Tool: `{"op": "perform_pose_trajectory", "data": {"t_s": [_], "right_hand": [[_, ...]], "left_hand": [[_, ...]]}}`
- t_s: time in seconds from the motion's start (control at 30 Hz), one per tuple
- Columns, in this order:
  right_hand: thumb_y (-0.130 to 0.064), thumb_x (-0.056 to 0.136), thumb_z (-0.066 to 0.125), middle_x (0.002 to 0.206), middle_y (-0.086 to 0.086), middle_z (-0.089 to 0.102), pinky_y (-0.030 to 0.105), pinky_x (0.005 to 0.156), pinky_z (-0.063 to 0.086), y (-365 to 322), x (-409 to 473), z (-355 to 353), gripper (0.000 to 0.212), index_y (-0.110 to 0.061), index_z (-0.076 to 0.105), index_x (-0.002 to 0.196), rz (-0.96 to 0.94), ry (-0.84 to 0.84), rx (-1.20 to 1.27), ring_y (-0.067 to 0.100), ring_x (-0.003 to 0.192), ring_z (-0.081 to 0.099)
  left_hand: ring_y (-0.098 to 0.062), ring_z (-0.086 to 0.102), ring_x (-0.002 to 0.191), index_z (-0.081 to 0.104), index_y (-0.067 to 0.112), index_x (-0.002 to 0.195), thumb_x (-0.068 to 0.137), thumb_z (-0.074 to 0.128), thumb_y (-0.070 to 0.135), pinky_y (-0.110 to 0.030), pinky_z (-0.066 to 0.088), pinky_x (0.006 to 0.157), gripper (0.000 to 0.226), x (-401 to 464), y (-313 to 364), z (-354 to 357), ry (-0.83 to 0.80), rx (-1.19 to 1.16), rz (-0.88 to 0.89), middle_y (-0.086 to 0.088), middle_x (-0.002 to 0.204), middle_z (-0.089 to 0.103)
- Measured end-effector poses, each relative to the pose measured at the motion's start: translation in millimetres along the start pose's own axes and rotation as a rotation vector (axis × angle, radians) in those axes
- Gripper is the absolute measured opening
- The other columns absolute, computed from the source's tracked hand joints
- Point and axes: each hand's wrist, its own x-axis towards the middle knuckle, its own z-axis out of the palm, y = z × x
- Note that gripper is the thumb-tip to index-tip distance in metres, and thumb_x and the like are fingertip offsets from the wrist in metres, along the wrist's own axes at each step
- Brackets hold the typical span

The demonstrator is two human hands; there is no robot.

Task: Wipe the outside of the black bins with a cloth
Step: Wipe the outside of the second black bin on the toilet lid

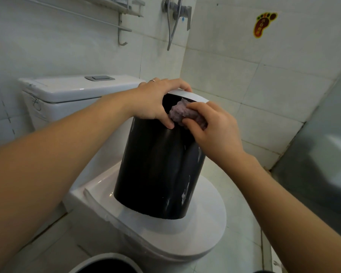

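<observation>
A black bin (158, 170) with a white rim stands tilted on the closed toilet lid (205, 229). My left hand (158, 99) grips the bin's top edge, fingers over the white rim and thumb on the black wall. My right hand (213, 127) holds a crumpled purple-grey cloth (178, 113) against the upper outside of the bin, just right of my left thumb. Wet streaks show on the bin's lower right side. The rim of a second black bin (106, 263) shows at the bottom edge.
The white toilet tank (67, 91) stands behind the bin at the left. Tiled walls close in behind and to the right, with a shower valve and hose (175, 14) and a metal shelf (126, 8) above. A grey panel (323, 134) stands at the right.
</observation>
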Motion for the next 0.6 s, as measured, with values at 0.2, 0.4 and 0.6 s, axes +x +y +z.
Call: {"op": "perform_pose_trajectory", "data": {"t_s": [0.2,0.4,0.6], "right_hand": [[-0.028,0.088,0.069,0.102,0.001,0.067,0.036,0.073,0.050,16.7,-1.9,-7.2,0.028,-0.021,0.068,0.115,0.027,0.036,0.000,0.024,0.088,0.061],[-0.033,0.086,0.072,0.106,0.001,0.067,0.036,0.075,0.051,7.9,-9.4,1.2,0.034,-0.020,0.067,0.117,0.061,0.043,0.005,0.023,0.091,0.063],[-0.024,0.081,0.079,0.093,0.007,0.064,0.042,0.059,0.053,-1.1,-34.6,3.4,0.034,-0.012,0.071,0.112,-0.085,-0.029,-0.007,0.028,0.075,0.063]], "left_hand": [[-0.019,0.039,0.120,0.044,0.052,0.128,0.062,0.090,0.024,-0.046,0.038,0.105,0.086,-1.5,-6.8,-3.6,-0.012,-0.022,-0.016,0.016,0.113,0.048],[-0.020,0.041,0.118,0.044,0.054,0.125,0.059,0.091,0.025,-0.048,0.041,0.103,0.086,-0.4,-7.9,-2.2,0.000,-0.033,-0.025,0.015,0.111,0.046],[-0.025,0.042,0.121,0.043,0.056,0.123,0.058,0.090,0.027,-0.047,0.041,0.104,0.085,1.4,-9.4,-1.7,0.006,-0.015,-0.022,0.001,0.126,0.051]]}}
